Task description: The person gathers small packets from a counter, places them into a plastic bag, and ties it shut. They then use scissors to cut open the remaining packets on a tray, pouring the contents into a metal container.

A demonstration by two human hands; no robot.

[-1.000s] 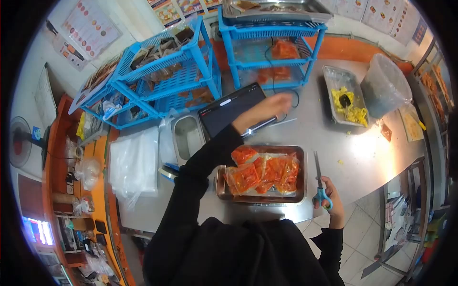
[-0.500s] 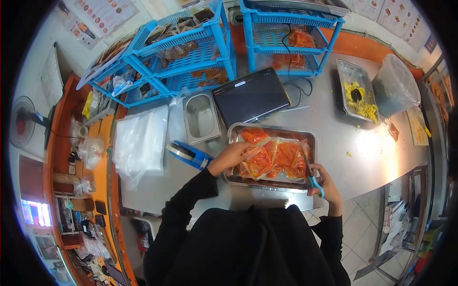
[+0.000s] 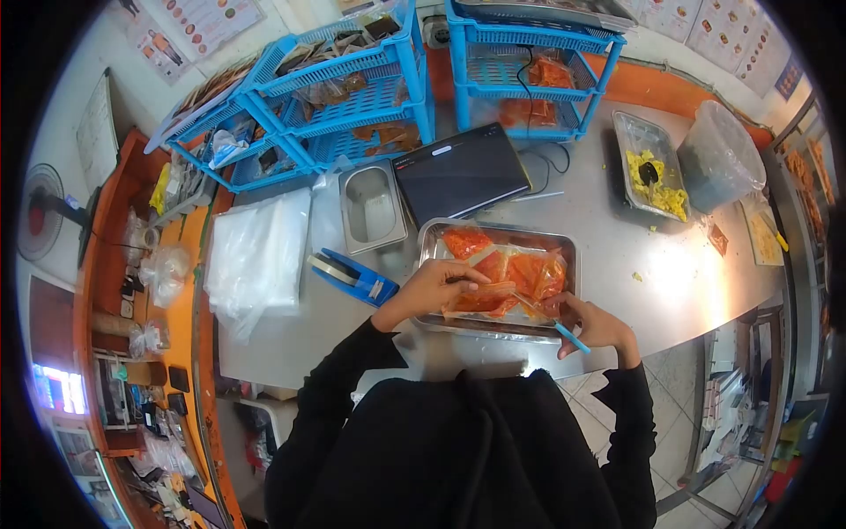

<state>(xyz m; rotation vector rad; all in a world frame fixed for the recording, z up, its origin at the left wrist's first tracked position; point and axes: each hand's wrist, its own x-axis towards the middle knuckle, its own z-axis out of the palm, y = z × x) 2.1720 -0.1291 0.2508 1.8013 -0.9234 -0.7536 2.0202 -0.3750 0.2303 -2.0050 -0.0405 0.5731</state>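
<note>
Red packets [image 3: 538, 271]: they're lying bunched in the steel tray [image 3: 575, 264], right by the counter's [image 3: 665, 286] near edge.
Left hand [image 3: 434, 293]: fingers curling in over the tray's left side, gripping one packet.
Right hand [image 3: 597, 324]: closing round the blue scissors [image 3: 573, 339] at the tray's near right corner.
Scissors: blades angling left, reaching in over the packets.
Tape dispenser [image 3: 354, 277]: sitting just beside the left hand.
Pan [image 3: 372, 210] and tablet [image 3: 463, 172]: resting beyond the tray.
Yellow food [image 3: 656, 185]: filling part of its own tray, far right, beside the bucket [image 3: 723, 160].
</note>
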